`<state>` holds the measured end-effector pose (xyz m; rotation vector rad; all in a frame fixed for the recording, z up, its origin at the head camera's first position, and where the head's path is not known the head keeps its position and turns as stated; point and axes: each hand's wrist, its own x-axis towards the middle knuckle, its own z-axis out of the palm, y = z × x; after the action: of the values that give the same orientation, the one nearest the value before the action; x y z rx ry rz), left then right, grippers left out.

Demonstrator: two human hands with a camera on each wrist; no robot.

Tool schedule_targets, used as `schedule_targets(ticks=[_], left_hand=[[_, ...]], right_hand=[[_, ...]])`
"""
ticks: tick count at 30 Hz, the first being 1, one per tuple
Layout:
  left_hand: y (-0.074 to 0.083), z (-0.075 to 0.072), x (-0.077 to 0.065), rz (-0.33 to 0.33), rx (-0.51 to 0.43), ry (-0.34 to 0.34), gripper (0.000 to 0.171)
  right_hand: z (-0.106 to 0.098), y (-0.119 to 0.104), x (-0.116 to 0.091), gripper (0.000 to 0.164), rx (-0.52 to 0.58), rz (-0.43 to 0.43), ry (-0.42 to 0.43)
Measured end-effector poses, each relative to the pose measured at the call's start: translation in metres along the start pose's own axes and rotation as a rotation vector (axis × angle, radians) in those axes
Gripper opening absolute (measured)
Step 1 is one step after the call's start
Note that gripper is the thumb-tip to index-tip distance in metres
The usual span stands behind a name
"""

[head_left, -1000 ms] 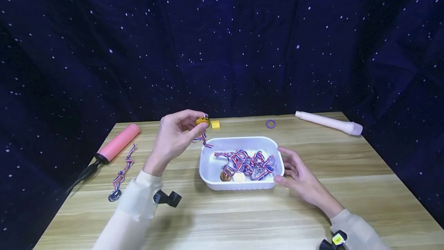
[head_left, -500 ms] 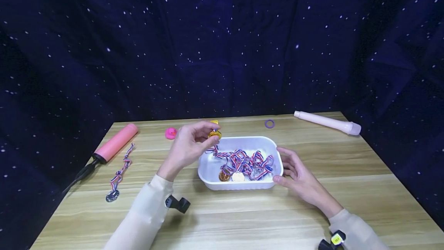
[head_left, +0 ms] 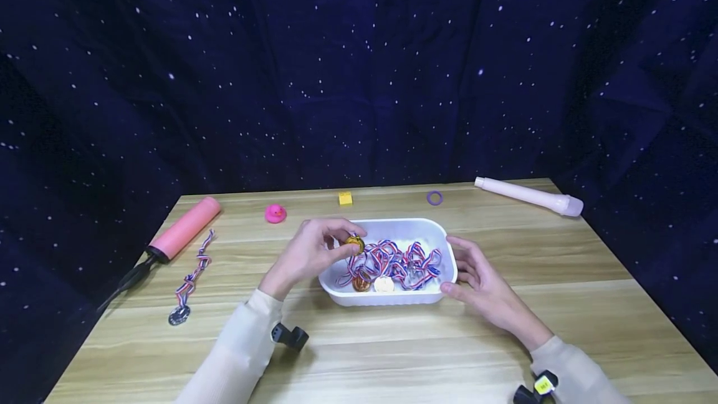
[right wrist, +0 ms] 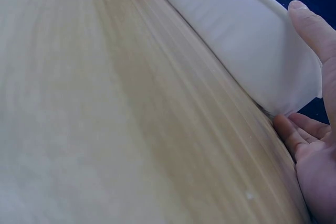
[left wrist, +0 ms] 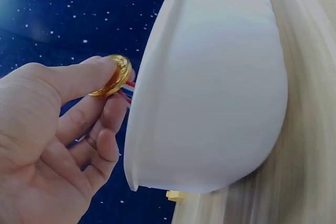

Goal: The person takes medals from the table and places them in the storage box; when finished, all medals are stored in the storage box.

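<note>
My left hand [head_left: 314, 251] pinches a gold medal [left wrist: 113, 77] between thumb and fingers over the left end of a white plastic bin [head_left: 415, 227]. Its striped ribbon hangs toward the inside of the bin. In the left wrist view the bin's wall hides most of that ribbon. Inside the bin lie tangled red, white and blue ribbons [head_left: 387, 257], a bronze-coloured medal [head_left: 361, 283] and a pale gold medal [head_left: 384, 284]. At the bin's right end my right hand [head_left: 488, 292] holds it, thumb at the near corner and fingers along the end wall.
A silver medal [head_left: 179, 315] with its twisted ribbon lies at the left on the wooden table [head_left: 392, 354], beside a pink hand pump [head_left: 187, 227]. Along the back are a pink rubber duck [head_left: 275, 213], a yellow block [head_left: 344, 198], a purple ring [head_left: 434, 197] and a pale pink stick [head_left: 524, 194].
My left hand has carried the gold medal right and toward me, from beside the bin to over its left end, lowering the ribbon into it. My right hand stays at the bin's right end.
</note>
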<state>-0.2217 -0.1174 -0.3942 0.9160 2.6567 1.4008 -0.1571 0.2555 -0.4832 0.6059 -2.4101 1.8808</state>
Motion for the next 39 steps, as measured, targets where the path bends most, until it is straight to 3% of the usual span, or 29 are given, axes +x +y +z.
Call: schedule_targets(ticks=[12,17,20,24,32,39], left_hand=[[-0.005,-0.001,-0.001,0.042,0.178,-0.112,0.031],[-0.004,-0.002,-0.003,0.110,0.237,-0.137,0.025],[-0.004,-0.002,-0.003,0.142,0.279,-0.130,0.024],[-0.004,-0.003,-0.003,0.126,0.307,-0.106,0.025],[-0.003,-0.008,-0.003,0.119,0.282,-0.054,0.027],[-0.002,-0.018,-0.006,0.145,0.276,0.038,0.035]], right_hand=[[-0.001,0.000,0.000,0.086,-0.001,-0.002,-0.003],[-0.001,-0.001,0.000,0.085,0.001,0.001,-0.005],[-0.001,-0.001,0.000,0.085,-0.001,0.002,-0.005],[0.000,-0.001,0.000,0.085,-0.001,0.003,-0.006],[0.000,-0.001,0.000,0.084,-0.002,-0.008,-0.006],[0.000,0.000,0.000,0.084,0.004,-0.008,-0.006]])
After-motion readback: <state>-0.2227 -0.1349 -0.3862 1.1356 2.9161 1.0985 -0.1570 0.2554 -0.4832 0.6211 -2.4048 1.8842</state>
